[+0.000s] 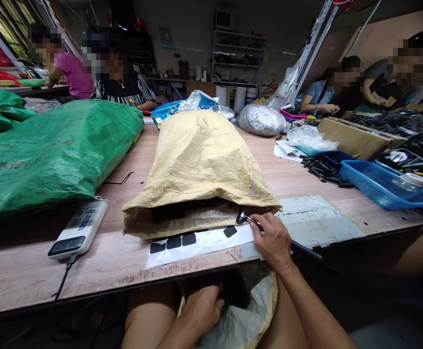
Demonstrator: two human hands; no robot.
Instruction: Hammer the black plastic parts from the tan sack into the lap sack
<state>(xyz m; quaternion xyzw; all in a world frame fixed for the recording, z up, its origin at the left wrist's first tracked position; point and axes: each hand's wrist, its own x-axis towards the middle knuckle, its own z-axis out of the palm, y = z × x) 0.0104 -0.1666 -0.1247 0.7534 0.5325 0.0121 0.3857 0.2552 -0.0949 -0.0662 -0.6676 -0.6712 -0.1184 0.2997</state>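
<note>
My right hand is closed around a thin black rod with a knobbed head. The knob points left at the mouth of a yellow woven sack lying on the table; the rod's other end sticks out to the right below my wrist. Under the sack's mouth lies a white sheet with several black rounded-square patches. My left hand is down at a second sack open on my lap. Its fingers are curled, and what they hold, if anything, is hidden in the dark opening.
A green sack fills the left side of the table, with a white power bank and cable before it. A grey sheet, blue tray and heaped black parts are on the right. Several people sit around.
</note>
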